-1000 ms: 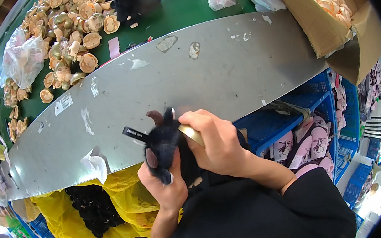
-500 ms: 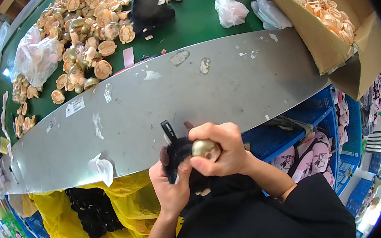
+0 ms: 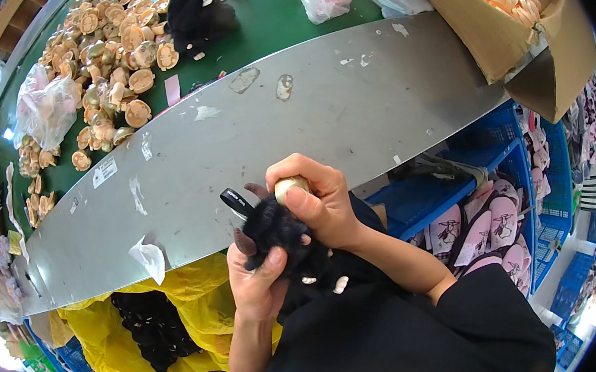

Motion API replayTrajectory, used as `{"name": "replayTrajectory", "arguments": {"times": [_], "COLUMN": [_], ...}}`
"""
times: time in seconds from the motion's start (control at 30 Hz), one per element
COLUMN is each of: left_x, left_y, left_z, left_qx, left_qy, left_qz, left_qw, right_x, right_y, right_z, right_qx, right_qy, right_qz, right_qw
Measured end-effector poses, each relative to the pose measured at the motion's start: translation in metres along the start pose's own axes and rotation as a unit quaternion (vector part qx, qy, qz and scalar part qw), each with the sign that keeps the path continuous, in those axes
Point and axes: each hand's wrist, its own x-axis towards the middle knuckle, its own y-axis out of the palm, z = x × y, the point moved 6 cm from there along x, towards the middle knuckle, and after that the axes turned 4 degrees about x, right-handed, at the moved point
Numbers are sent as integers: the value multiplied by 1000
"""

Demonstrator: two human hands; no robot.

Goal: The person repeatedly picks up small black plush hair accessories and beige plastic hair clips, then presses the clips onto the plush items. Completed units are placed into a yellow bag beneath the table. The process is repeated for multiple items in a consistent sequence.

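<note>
My left hand (image 3: 255, 286) is closed around the side of a small black plush toy (image 3: 273, 227) with brown ears, small pale feet and a black loop strap (image 3: 237, 201) at its top. Against the toy's far right side, my right hand (image 3: 331, 208) grips a shiny gold rounded plastic shell (image 3: 289, 186), thumb laid over it. My fingers cover much of the shell, and I cannot tell whether it is fixed to the toy. Both are held in front of my body, at the near edge of the grey metal ledge (image 3: 233, 149).
Gold-and-peach shells (image 3: 107, 53) are heaped on the green belt (image 3: 269, 24) beside another black plush toy (image 3: 197, 17). A cardboard box (image 3: 470, 35) of peach plastic parts stands at right. Below are a yellow bag (image 3: 125, 359) with black plush and a blue rack (image 3: 421, 207) of pink pieces.
My right hand has risen slightly with the gold shell, which is now more covered by the thumb. The plush toy has turned, showing more of its body and feet. The view has shifted slightly.
</note>
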Motion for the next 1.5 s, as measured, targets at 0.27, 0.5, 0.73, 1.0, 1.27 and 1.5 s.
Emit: {"name": "replayTrajectory", "arguments": {"times": [0.27,0.5,0.73,1.0,1.27,1.5], "left_x": [2,6,3,-2,14,25], "left_y": [16,-5,-11,-8,-4,-24], "left_z": [-21,-15,-21,-27,-28,-26], "left_qx": [78,126,219,437,424,416], "left_qy": [7,22,73,162,138,115], "left_qz": [-62,-118,-170,-206,-208,-159], "left_qw": [995,985,958,860,871,888], "right_x": [-5,0,1,-2,5,5], "right_y": [-2,1,9,18,14,14], "right_z": [14,34,34,41,28,27], "right_qx": [21,-183,-334,-469,-494,-478], "right_qy": [-25,-205,-277,-370,-340,-278], "right_qz": [-24,23,32,38,14,-3], "right_qw": [999,961,900,801,800,833]}}
